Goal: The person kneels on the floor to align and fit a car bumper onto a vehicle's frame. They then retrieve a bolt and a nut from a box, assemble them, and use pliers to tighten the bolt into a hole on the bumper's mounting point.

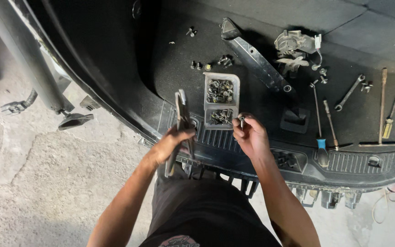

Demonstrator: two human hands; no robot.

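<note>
My left hand (172,142) grips a pair of long metal pliers (180,120), jaws pointing away from me over the black trunk floor. My right hand (251,136) pinches a small bolt (242,120) between its fingertips, just right of a clear two-compartment plastic tray (221,78) filled with several screws and clips. The pliers sit to the left of that tray, a short gap from the bolt.
On the black trunk carpet (179,59) lie loose bolts (209,65), a long black metal bracket (257,61), a grey plastic part (293,45), a blue-handled screwdriver (320,123), a wrench (349,92), a T-handle tool (382,110) and a small yellow screwdriver (389,122). Concrete floor (46,183) lies left.
</note>
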